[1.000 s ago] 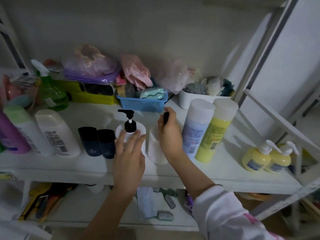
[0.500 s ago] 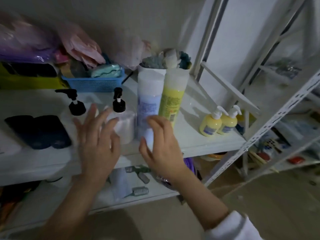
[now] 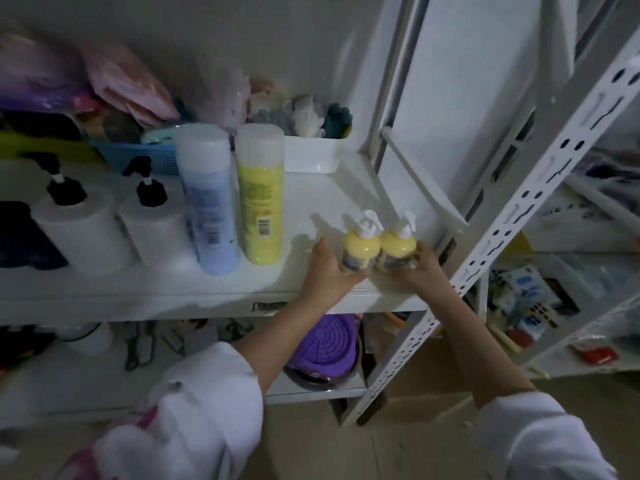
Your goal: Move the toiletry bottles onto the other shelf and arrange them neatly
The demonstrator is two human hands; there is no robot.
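Two small yellow pump bottles stand side by side near the right front of the white shelf. My left hand grips the left yellow bottle from the left. My right hand grips the right yellow bottle from the right. To their left stand a tall yellow bottle and a tall blue bottle. Further left are two white pump bottles with black pumps. A dark blue bottle shows at the left edge.
Behind the bottles sit a blue basket, a white tub of sponges and pink and purple bags. A perforated white upright stands right of my hands. A purple round lid lies on the lower shelf.
Both hands have left the white pump bottles and moved right, closing round the two small yellow pump bottles. The view has swung right with them.
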